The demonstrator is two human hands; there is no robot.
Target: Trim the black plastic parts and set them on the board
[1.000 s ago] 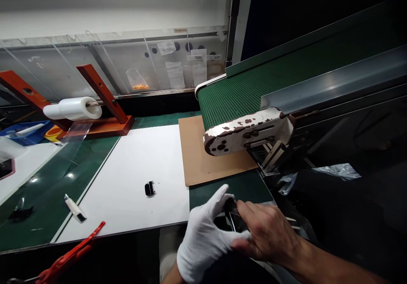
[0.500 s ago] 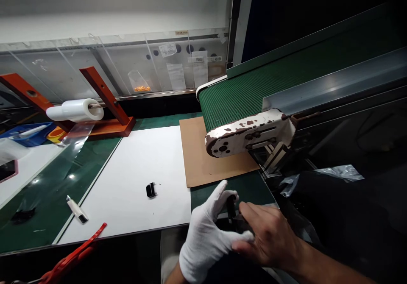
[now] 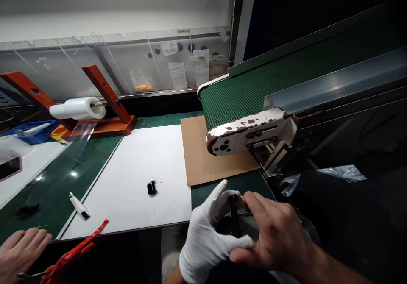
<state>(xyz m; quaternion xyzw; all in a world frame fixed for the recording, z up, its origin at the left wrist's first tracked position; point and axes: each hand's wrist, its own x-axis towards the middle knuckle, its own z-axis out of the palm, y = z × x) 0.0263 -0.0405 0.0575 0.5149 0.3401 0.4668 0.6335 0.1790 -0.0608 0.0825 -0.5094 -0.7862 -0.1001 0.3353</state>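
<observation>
My left hand (image 3: 206,231), in a white glove, grips a small black plastic part (image 3: 234,215) between thumb and fingers just in front of the table's edge. The part stands on end in that grasp, so its narrow side shows. My bare right hand (image 3: 273,226) is closed beside it, fingertips at the part's upper end and thumb close to the gloved thumb. What the right fingers pinch is hidden and too dark to make out. A similar black plastic piece (image 3: 152,187) lies on the white sheet (image 3: 127,190) to the left.
Another person's hand (image 3: 23,250) rests at the lower left, near a red strap-like tool (image 3: 79,248). A cutter knife (image 3: 79,207) lies by the sheet's left border. Behind are a film roll (image 3: 84,108) on an orange stand, brown cardboard (image 3: 203,161) and a green conveyor (image 3: 241,101).
My right hand has shifted slightly, its fingers moving up and right along the black plastic part. Another person's hand has come into view at the lower left.
</observation>
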